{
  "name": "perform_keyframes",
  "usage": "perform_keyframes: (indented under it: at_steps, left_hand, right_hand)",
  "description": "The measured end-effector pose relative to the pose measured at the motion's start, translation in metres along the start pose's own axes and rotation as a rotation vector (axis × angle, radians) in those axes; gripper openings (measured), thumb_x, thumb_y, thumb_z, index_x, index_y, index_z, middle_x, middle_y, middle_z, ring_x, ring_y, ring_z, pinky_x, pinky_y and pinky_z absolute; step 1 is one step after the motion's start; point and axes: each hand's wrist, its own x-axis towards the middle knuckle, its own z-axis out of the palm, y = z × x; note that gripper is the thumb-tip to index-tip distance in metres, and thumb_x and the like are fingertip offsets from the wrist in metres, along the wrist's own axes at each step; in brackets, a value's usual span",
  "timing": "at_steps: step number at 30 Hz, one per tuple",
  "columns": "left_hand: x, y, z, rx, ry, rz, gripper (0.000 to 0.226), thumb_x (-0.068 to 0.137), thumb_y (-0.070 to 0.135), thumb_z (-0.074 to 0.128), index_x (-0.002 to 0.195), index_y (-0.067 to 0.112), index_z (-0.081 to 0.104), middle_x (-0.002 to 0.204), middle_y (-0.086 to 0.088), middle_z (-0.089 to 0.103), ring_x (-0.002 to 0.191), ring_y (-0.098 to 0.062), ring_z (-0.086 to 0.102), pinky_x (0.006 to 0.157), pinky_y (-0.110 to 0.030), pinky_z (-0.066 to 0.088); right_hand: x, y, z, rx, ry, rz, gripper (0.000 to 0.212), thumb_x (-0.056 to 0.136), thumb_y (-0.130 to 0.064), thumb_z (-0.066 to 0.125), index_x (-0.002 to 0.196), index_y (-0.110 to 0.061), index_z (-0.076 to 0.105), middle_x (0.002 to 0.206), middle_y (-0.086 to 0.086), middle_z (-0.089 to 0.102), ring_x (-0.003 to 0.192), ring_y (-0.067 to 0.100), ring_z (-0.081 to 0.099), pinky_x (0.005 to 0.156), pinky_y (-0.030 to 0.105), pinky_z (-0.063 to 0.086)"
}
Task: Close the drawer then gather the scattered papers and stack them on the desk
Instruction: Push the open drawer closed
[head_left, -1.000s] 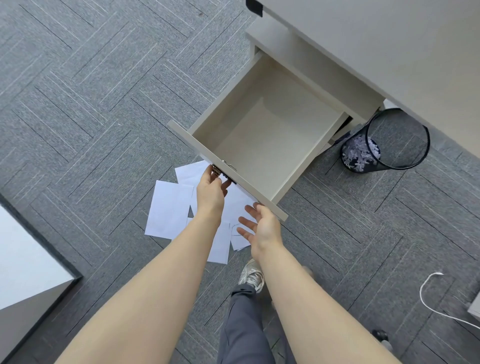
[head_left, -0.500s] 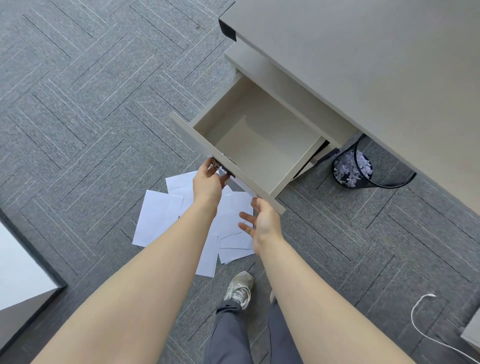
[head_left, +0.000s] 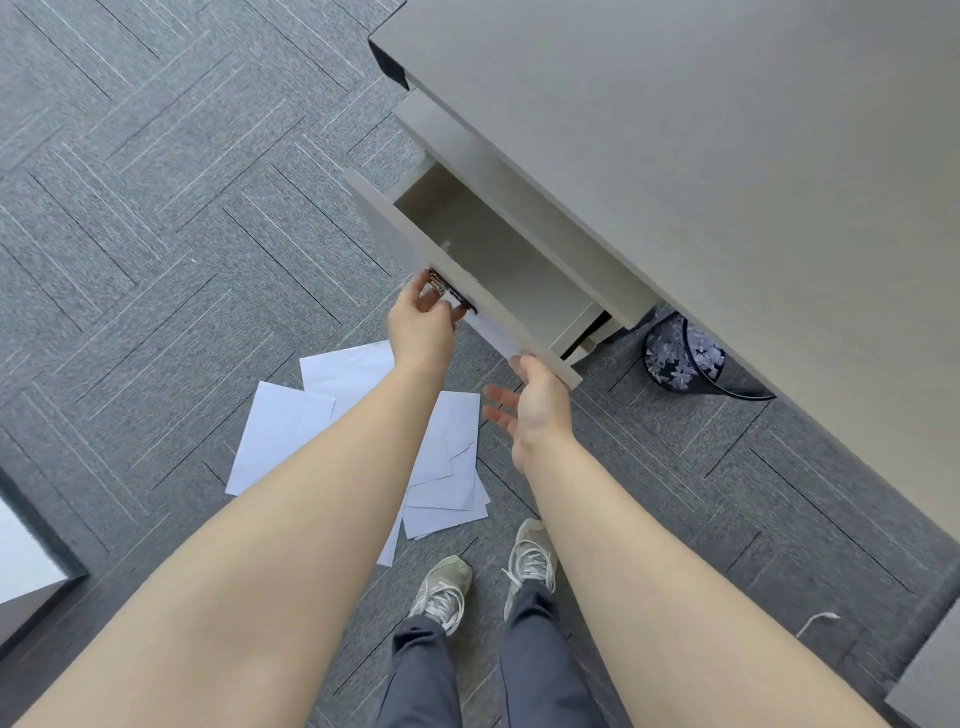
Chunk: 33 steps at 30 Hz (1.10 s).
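Note:
A beige drawer (head_left: 498, 260) stands partly open under the grey desk (head_left: 727, 156), and its inside looks empty. My left hand (head_left: 423, 325) grips the metal handle (head_left: 447, 292) on the drawer front. My right hand (head_left: 535, 410) is open, its fingers spread, with the thumb side against the front's lower right corner. Several white papers (head_left: 441, 457) lie scattered and overlapping on the carpet below the drawer, partly hidden by my left forearm.
A black wire bin (head_left: 685, 358) with shredded paper sits on the floor under the desk's right part. My two shoes (head_left: 488, 582) stand just below the papers. A pale furniture corner (head_left: 26, 571) juts in at the left edge. A white cable (head_left: 818, 621) lies at the right.
The drawer has slid well back into the desk, showing far less of its inside. Both hands moved with the front. The view shifted so the desk fills more of the frame.

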Motion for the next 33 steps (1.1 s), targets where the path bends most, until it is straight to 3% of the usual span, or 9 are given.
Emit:
perform_keyframes:
  at_steps: [5,10,16,20,24,29,33]
  left_hand:
    - [0.011,0.0,0.021,0.023,0.006,0.018,0.051,0.089,-0.003,0.045,0.134,0.02,0.052,0.124,-0.002,0.064,0.083,-0.017,0.074,0.077,-0.025,0.055]
    - [0.022,0.0,0.035,0.053,0.011,0.031,0.049,0.088,-0.001,0.05,0.131,0.021,0.055,0.119,-0.003,0.067,0.078,-0.014,0.073,0.087,-0.033,0.055]
    - [0.032,-0.001,0.045,0.045,-0.018,0.023,0.055,0.073,0.008,0.064,0.126,0.025,0.059,0.114,-0.004,0.071,0.084,-0.019,0.072,0.093,-0.04,0.055]
    - [0.043,-0.006,0.053,0.054,0.021,0.028,0.055,0.058,0.017,0.07,0.11,0.035,0.064,0.105,-0.003,0.075,0.09,-0.021,0.073,0.095,-0.047,0.054]
    - [0.043,-0.004,0.062,0.072,0.034,0.051,0.049,0.063,0.014,0.068,0.108,0.033,0.064,0.102,-0.001,0.076,0.081,-0.016,0.072,0.093,-0.048,0.054]
    - [0.039,0.002,0.072,0.093,0.041,0.06,0.05,0.063,0.02,0.064,0.112,0.031,0.062,0.102,0.0,0.076,0.089,-0.019,0.074,0.093,-0.046,0.053]
    - [0.036,0.005,0.076,0.093,0.041,0.077,0.05,0.067,0.015,0.064,0.116,0.028,0.062,0.105,0.0,0.075,0.093,-0.019,0.073,0.094,-0.044,0.053]
  right_hand:
    - [0.01,-0.022,-0.004,-0.005,-0.002,-0.004,0.027,0.095,-0.026,0.046,0.119,-0.017,0.056,0.122,-0.005,0.054,0.079,0.018,0.063,0.067,0.034,0.052]
    - [0.015,-0.038,-0.007,0.012,0.005,0.013,0.024,0.097,-0.023,0.046,0.116,-0.014,0.056,0.091,-0.009,0.054,0.081,0.019,0.062,0.072,0.036,0.049]
    - [0.025,-0.046,-0.007,-0.003,0.005,-0.019,0.029,0.097,-0.027,0.045,0.122,-0.016,0.055,0.097,-0.012,0.055,0.079,0.017,0.063,0.071,0.035,0.05]
    - [0.028,-0.048,-0.007,0.016,0.024,-0.047,0.03,0.097,-0.027,0.045,0.122,-0.014,0.056,0.105,-0.009,0.055,0.074,0.016,0.062,0.064,0.032,0.048]
    - [0.031,-0.051,-0.006,0.03,0.041,-0.073,0.025,0.098,-0.03,0.044,0.115,-0.017,0.056,0.107,-0.008,0.055,0.077,0.016,0.063,0.061,0.029,0.048]
    - [0.036,-0.057,-0.006,0.019,0.052,-0.126,0.015,0.097,-0.019,0.046,0.103,-0.02,0.059,0.115,0.0,0.058,0.082,0.02,0.065,0.062,0.03,0.048]
    - [0.037,-0.058,-0.006,0.008,0.058,-0.156,0.03,0.097,-0.01,0.041,0.121,-0.012,0.058,0.121,0.004,0.058,0.086,0.02,0.063,0.061,0.029,0.048]
